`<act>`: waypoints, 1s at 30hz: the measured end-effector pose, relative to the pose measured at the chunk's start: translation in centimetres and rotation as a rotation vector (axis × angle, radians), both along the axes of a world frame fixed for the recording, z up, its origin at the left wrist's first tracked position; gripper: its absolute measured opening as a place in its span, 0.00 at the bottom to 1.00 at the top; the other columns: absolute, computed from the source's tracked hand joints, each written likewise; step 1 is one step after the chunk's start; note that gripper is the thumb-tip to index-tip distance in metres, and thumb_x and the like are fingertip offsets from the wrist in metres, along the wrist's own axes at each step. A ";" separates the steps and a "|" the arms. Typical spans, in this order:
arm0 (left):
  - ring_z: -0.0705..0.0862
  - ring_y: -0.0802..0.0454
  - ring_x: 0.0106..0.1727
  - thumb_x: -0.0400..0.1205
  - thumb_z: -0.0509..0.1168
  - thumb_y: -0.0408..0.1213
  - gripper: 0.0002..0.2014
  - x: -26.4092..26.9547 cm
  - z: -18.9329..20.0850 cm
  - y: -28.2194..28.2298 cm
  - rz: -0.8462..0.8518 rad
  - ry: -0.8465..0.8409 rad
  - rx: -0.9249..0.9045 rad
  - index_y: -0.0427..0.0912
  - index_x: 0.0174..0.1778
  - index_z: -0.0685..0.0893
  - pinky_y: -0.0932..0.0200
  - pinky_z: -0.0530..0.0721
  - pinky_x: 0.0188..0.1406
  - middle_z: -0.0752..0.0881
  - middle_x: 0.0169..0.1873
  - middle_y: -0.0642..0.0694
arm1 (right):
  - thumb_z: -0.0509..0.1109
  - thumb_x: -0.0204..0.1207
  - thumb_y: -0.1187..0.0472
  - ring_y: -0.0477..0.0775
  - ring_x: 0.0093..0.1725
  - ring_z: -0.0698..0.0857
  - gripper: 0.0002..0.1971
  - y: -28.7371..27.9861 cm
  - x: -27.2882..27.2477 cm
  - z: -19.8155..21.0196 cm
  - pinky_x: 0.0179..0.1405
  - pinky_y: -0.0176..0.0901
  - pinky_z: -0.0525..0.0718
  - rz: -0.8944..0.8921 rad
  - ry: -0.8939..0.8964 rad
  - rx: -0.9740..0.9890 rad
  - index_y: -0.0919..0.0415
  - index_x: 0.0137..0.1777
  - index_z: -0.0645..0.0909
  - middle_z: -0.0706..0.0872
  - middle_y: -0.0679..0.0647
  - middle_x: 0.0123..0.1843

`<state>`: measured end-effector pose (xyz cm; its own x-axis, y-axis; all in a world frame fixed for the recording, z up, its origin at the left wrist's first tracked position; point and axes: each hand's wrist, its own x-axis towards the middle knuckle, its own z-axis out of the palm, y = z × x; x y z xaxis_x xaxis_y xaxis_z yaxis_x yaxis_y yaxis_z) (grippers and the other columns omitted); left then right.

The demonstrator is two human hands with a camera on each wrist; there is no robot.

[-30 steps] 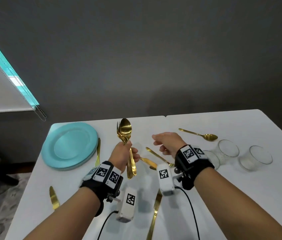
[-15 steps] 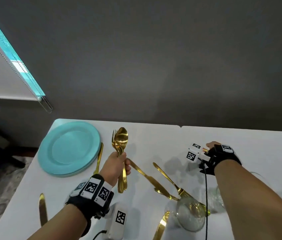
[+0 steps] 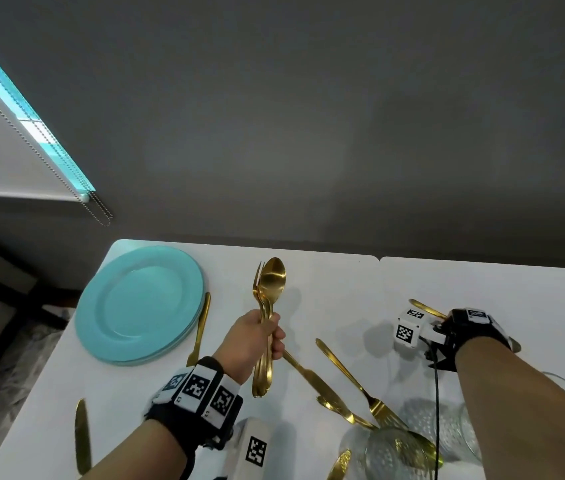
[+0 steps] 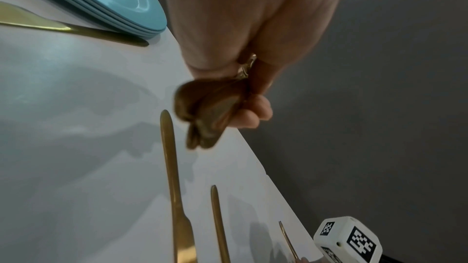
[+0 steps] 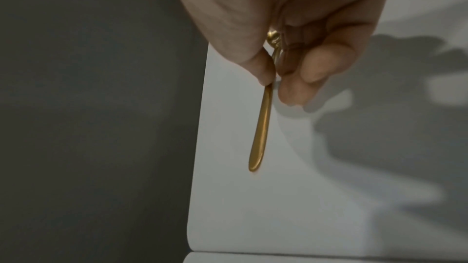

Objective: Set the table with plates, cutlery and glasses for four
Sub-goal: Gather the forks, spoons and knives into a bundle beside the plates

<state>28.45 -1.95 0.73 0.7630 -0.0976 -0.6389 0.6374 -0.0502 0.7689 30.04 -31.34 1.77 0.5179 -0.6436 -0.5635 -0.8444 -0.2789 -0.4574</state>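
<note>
Several gold spoons and forks [image 3: 267, 327] stand up in a bunch above the white table [image 3: 343, 296], with the left hand [image 3: 251, 342] wrapped tight around their handles. The right hand [image 5: 283, 27] pinches one more gold spoon [image 5: 260, 127] near the table's far edge. A stack of blue plates [image 3: 139, 303] sits to the left. Gold knives [image 3: 312, 375] and clear glasses [image 3: 398, 452] lie close by.

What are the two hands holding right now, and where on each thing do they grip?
The left hand grips a bundle of gold spoons and forks around the handles. The right hand pinches one gold spoon near its neck, handle pointing away.
</note>
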 end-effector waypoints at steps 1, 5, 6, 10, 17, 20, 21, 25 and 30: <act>0.79 0.53 0.28 0.87 0.56 0.36 0.08 0.0 0.0 0.0 -0.005 0.000 0.003 0.36 0.48 0.76 0.63 0.81 0.27 0.79 0.30 0.43 | 0.57 0.84 0.47 0.45 0.61 0.85 0.23 -0.4 -0.1 -0.4 0.54 0.28 0.79 0.059 -0.002 -0.048 0.61 0.72 0.73 0.80 0.56 0.70; 0.80 0.52 0.29 0.86 0.57 0.36 0.08 0.0 -0.3 0.0 0.004 0.005 -0.001 0.35 0.50 0.77 0.63 0.82 0.28 0.80 0.32 0.43 | 0.65 0.79 0.45 0.52 0.63 0.81 0.23 -1.8 -0.2 -1.9 0.62 0.36 0.77 0.074 0.030 -0.062 0.57 0.68 0.77 0.81 0.54 0.67; 0.80 0.52 0.30 0.86 0.57 0.36 0.08 0.1 -0.3 -0.1 0.015 0.007 -0.004 0.35 0.50 0.77 0.62 0.83 0.30 0.81 0.33 0.42 | 0.66 0.79 0.46 0.54 0.66 0.80 0.22 -1.7 -0.1 -1.9 0.64 0.38 0.76 -0.014 0.063 -0.022 0.58 0.68 0.77 0.81 0.55 0.69; 0.83 0.48 0.35 0.87 0.55 0.37 0.08 0.2 -0.1 -0.5 0.053 0.024 -0.034 0.37 0.50 0.77 0.57 0.84 0.39 0.83 0.40 0.39 | 0.55 0.86 0.61 0.47 0.60 0.77 0.15 -1.4 0.6 -2.3 0.26 0.30 0.85 -0.220 -0.113 0.438 0.64 0.43 0.80 0.88 0.65 0.24; 0.87 0.43 0.39 0.88 0.53 0.35 0.09 1.5 0.7 -1.0 0.102 0.006 -0.085 0.33 0.58 0.73 0.54 0.88 0.41 0.86 0.42 0.37 | 0.64 0.78 0.67 0.44 0.08 0.70 0.15 3.7 4.8 0.1 0.08 0.26 0.61 0.021 -0.159 0.460 0.60 0.29 0.72 0.74 0.49 0.13; 0.88 0.42 0.40 0.88 0.52 0.35 0.09 2.0 1.0 -1.0 0.120 -0.007 -0.121 0.34 0.56 0.72 0.52 0.88 0.42 0.86 0.42 0.36 | 0.67 0.77 0.66 0.44 0.12 0.67 0.15 8.6 4.7 2.8 0.10 0.29 0.59 0.330 -0.044 0.524 0.59 0.29 0.72 0.71 0.49 0.19; 0.88 0.42 0.39 0.88 0.51 0.35 0.08 2.0 1.1 -1.0 0.124 -0.011 -0.134 0.34 0.56 0.72 0.52 0.88 0.40 0.86 0.42 0.37 | 0.68 0.77 0.66 0.44 0.12 0.67 0.16 10.0 4.5 3.2 0.11 0.29 0.60 0.410 -0.007 0.530 0.59 0.28 0.71 0.71 0.49 0.18; 0.88 0.46 0.29 0.89 0.50 0.37 0.10 1.7 1.4 -0.9 0.121 -0.022 -0.185 0.34 0.51 0.72 0.54 0.88 0.33 0.85 0.37 0.36 | 0.70 0.76 0.62 0.44 0.14 0.67 0.19 14.8 3.8 3.1 0.12 0.31 0.62 0.644 0.125 0.540 0.59 0.24 0.71 0.70 0.48 0.15; 0.82 0.52 0.23 0.89 0.47 0.42 0.18 1.0 0.8 -0.4 0.058 -0.006 -0.161 0.38 0.37 0.72 0.61 0.81 0.24 0.80 0.27 0.41 | 0.69 0.76 0.59 0.44 0.16 0.69 0.18 17.4 2.5 2.4 0.16 0.32 0.64 0.801 0.178 0.468 0.60 0.25 0.75 0.77 0.50 0.21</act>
